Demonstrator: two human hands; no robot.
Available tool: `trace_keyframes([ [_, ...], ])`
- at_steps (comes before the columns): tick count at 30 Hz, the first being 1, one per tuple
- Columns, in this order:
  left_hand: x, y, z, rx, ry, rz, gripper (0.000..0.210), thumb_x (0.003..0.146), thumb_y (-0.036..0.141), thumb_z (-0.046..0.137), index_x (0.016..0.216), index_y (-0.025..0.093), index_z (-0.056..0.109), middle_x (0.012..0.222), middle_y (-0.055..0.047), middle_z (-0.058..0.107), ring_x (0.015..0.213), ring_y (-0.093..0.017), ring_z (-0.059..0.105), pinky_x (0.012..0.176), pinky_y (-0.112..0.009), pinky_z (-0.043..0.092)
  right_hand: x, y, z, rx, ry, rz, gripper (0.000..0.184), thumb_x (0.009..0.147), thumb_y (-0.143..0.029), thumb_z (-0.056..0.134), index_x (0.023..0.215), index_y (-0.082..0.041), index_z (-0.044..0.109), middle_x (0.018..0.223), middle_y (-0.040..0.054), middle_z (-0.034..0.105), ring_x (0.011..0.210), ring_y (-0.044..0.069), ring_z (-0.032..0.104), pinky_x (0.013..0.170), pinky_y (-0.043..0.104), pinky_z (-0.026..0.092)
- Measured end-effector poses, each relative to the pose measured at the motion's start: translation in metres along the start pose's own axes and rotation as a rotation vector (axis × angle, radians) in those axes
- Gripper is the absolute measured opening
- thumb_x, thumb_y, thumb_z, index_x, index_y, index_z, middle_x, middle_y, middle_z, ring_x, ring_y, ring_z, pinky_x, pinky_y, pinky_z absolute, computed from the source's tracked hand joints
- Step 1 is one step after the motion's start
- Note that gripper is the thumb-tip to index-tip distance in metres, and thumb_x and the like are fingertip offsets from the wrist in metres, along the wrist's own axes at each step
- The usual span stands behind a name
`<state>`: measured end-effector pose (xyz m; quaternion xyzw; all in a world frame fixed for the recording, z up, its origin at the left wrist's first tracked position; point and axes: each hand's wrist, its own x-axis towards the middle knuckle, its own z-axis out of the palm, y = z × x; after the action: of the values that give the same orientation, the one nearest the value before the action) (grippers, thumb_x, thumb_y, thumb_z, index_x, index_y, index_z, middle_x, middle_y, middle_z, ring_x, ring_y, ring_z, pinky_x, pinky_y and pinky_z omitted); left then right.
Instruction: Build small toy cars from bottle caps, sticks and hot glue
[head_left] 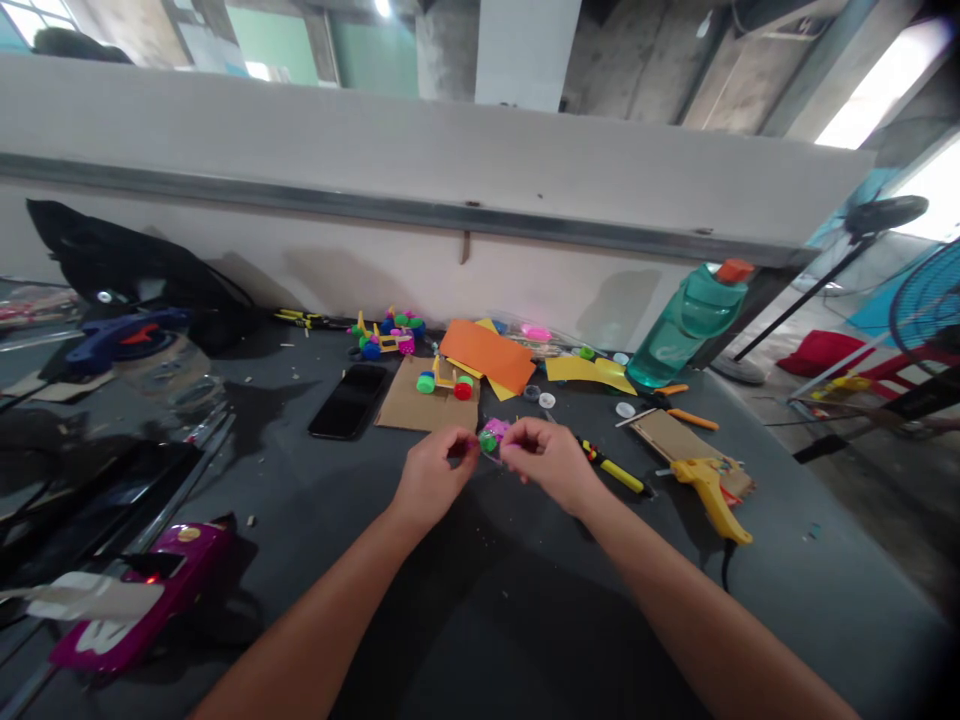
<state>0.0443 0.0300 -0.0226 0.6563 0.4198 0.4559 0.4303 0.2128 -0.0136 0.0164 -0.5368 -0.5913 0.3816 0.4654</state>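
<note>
My left hand [435, 475] is closed in a pinch above the dark table, its fingertips beside a small green and pink cluster [491, 436]. Opposite it, my right hand [551, 460] also pinches, at the right edge of that cluster. Whatever sits between the fingertips of either hand is too small to make out. Just behind them lies a cardboard piece [405, 405], carrying a little wheeled toy [444, 383] with green and red wheels. A yellow-and-black pen-like tool [619, 472] rests to the right of my right hand.
A yellow glue gun [709, 495] and a teal bottle [686, 330] stand on the right. Orange paper [487, 352] and several colourful toy pieces [386, 335] lie at the back. Left are a phone [349, 402], a purple power strip [150, 600] and a clear jar [169, 375].
</note>
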Motion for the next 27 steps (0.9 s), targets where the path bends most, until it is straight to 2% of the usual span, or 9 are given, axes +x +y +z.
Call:
trace_keyframes([
  [3,0.006,-0.002,-0.004,-0.117,0.074,-0.062,0.015,0.071,0.031,0.065,0.08,0.019,0.064,0.076,-0.001,0.065,0.068,-0.015,0.059,0.069,-0.027,0.047,0.007,-0.004,-0.013,0.433,0.003,0.113,0.008,0.072,-0.024,0.053,0.078,-0.02,0.053,0.07,0.0009,0.059,0.055,0.011,0.054,0.045,0.022,0.042],
  [5,0.008,-0.002,-0.003,-0.273,0.055,-0.158,0.021,0.072,0.034,0.063,0.086,0.018,0.061,0.079,-0.003,0.065,0.069,-0.017,0.062,0.066,-0.029,0.05,0.01,0.0,-0.017,0.483,0.04,0.116,0.01,0.068,-0.019,0.051,0.078,-0.019,0.053,0.071,0.0013,0.059,0.057,0.011,0.054,0.046,0.022,0.043],
  [9,0.004,0.002,0.005,-0.389,-0.051,-0.226,0.028,0.075,0.035,0.061,0.096,0.017,0.056,0.077,-0.002,0.066,0.063,-0.015,0.061,0.064,-0.031,0.052,0.01,0.013,-0.007,0.122,0.06,0.064,0.011,0.066,-0.015,0.046,0.069,-0.018,0.056,0.057,-0.004,0.05,0.043,0.007,0.042,0.041,0.02,0.035],
  [13,-0.004,0.006,0.014,-0.403,-0.15,-0.206,0.032,0.076,0.035,0.061,0.103,0.019,0.052,0.071,0.0,0.064,0.059,-0.015,0.061,0.063,-0.03,0.051,0.004,0.017,0.006,-0.231,-0.019,-0.129,0.018,0.069,-0.018,0.058,0.086,-0.021,0.063,0.066,-0.0035,0.058,0.056,0.01,0.049,0.054,0.022,0.041],
  [17,-0.008,0.005,0.016,-0.443,-0.235,-0.26,0.04,0.076,0.035,0.061,0.111,0.02,0.047,0.072,0.0,0.064,0.06,-0.016,0.062,0.065,-0.033,0.051,0.003,0.012,0.005,-0.362,-0.015,-0.222,0.006,0.072,-0.018,0.06,0.073,-0.02,0.065,0.066,-0.0016,0.06,0.059,0.01,0.051,0.055,0.021,0.039],
  [20,-0.007,0.002,0.012,-0.311,-0.172,-0.193,0.037,0.078,0.037,0.058,0.11,0.021,0.049,0.084,-0.004,0.065,0.07,-0.019,0.064,0.07,-0.035,0.051,0.008,0.013,-0.005,-0.405,0.044,-0.201,0.004,0.072,-0.021,0.061,0.07,-0.02,0.064,0.064,-0.002,0.06,0.056,0.01,0.051,0.053,0.021,0.039],
  [23,-0.002,-0.004,0.009,-0.001,0.0,0.015,0.032,0.076,0.035,0.062,0.104,0.022,0.057,0.101,-0.008,0.063,0.094,-0.023,0.06,0.087,-0.037,0.044,0.015,0.022,-0.016,-0.483,0.092,-0.112,0.005,0.072,-0.024,0.06,0.07,-0.02,0.063,0.064,-0.0021,0.063,0.058,0.012,0.054,0.055,0.022,0.04],
  [24,0.0,-0.007,0.009,0.086,0.018,0.073,0.034,0.074,0.033,0.064,0.105,0.022,0.058,0.106,-0.008,0.062,0.102,-0.025,0.056,0.092,-0.038,0.04,0.017,0.027,-0.019,-0.516,0.085,-0.083,0.006,0.072,-0.024,0.061,0.069,-0.02,0.063,0.064,-0.0021,0.063,0.059,0.012,0.055,0.056,0.023,0.04],
  [27,0.007,-0.019,0.017,0.167,-0.057,0.115,0.052,0.07,0.027,0.068,0.119,0.023,0.052,0.122,-0.009,0.056,0.116,-0.028,0.048,0.099,-0.041,0.034,0.023,0.044,-0.018,-0.587,0.062,-0.079,0.008,0.074,-0.024,0.059,0.069,-0.02,0.064,0.068,-0.0009,0.065,0.065,0.014,0.059,0.061,0.024,0.04],
])
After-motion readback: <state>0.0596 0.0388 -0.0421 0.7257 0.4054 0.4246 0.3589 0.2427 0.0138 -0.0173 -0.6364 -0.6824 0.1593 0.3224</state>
